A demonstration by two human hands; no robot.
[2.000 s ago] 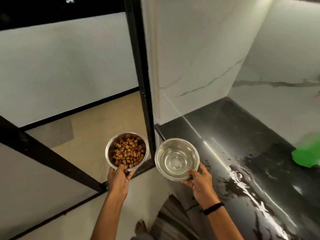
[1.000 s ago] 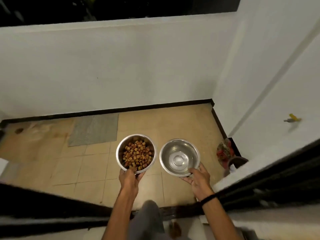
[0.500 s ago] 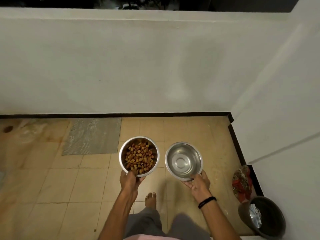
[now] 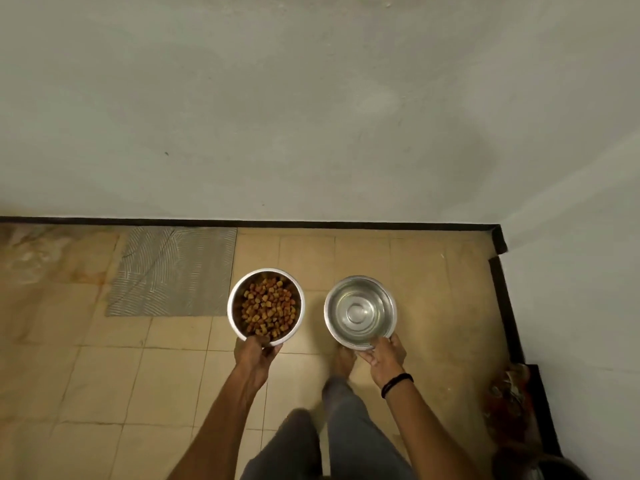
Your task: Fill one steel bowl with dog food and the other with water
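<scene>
My left hand (image 4: 254,355) grips the near rim of a steel bowl (image 4: 232,318) filled with brown dog food kibble (image 4: 267,306). My right hand (image 4: 381,356) holds the near rim of a second steel bowl (image 4: 360,311) that carries clear water. Both bowls are held level, side by side, above the tan tiled floor (image 4: 104,375). The kibble bowl is on the left, the water bowl on the right. A black band sits on my right wrist.
A white wall (image 4: 311,98) with a black skirting stands ahead and another at the right. A grey patterned mat (image 4: 173,270) lies on the floor at the left, by the wall. A red bag (image 4: 509,400) and a dark bin rim sit at the bottom right. My legs and a bare foot are below the bowls.
I have walked from the wet dark-floored area through a black-framed doorway onto the tiled floor, and the far wall has come closer. Both hands have kept their hold on the bowls.
</scene>
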